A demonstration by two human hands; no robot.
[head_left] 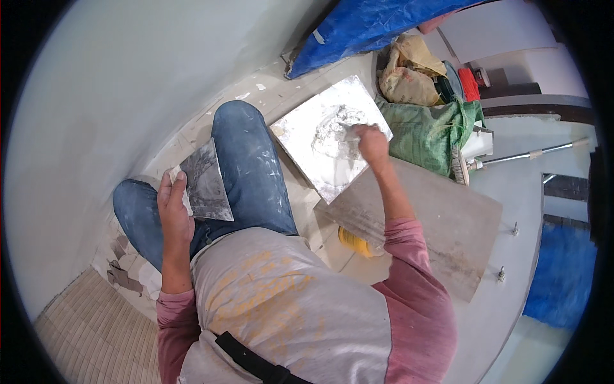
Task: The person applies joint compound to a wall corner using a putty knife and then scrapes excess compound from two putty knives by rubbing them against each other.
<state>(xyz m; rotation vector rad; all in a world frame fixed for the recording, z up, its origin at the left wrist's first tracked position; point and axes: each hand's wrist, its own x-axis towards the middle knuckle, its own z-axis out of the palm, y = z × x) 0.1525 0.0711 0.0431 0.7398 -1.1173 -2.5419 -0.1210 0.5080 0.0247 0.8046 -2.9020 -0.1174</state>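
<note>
Here, closest in, the person crouches against a pale wall (96,96), knees in paint-flecked jeans, and the left hand (174,208) is closed around the edge of a flat grey hawk (206,182), thumb over the top and fingers under, holding it roughly level above the left thigh. The plate looks smeared but nearly bare, so little could slide off it now; once loaded, any tilt toward the knee would likely drop plaster onto the jeans or the tiled floor (300,211). Further out, the right hand (371,142) reaches across to a square mixing board (329,137) lying on the floor just beyond the right knee, with a mound of grey-white plaster (336,131) at its middle. That hand is clenched on a small tool whose blade is buried in the mound; the tool itself is too hidden to name with certainty. The board rests partly against a larger grey slab (441,224), and a hard scrape could plausibly shift it or push plaster over its rim. The two hands are well apart, each gripping its own thing. Beyond the board sit a green sack (428,131), a tan bag (409,73) and a blue tarp (364,29), near enough to catch stray splashes.
</note>
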